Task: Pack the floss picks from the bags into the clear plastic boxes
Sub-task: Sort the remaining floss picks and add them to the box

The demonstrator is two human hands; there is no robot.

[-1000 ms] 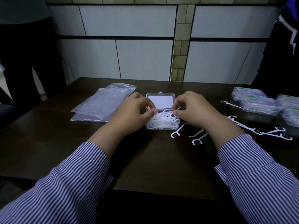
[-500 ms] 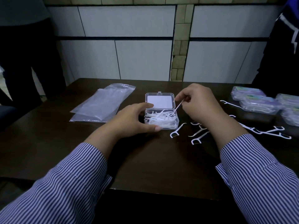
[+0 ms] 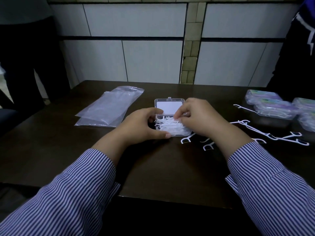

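Half a second back, right hand raised above the open clear box with one floss pick pinched; now lowered onto the heap of floss picks inside, fingertips curled down among them, pinching or only pressing cannot be told. Left hand cupped round the box's left side as before, thumb along its near edge, gripping it. Box at mid-table, lid hinged back away from the person, picks inside tangled but mostly lying left-right; loose picks right of the box, empty bags to its left, filled closed boxes far right.
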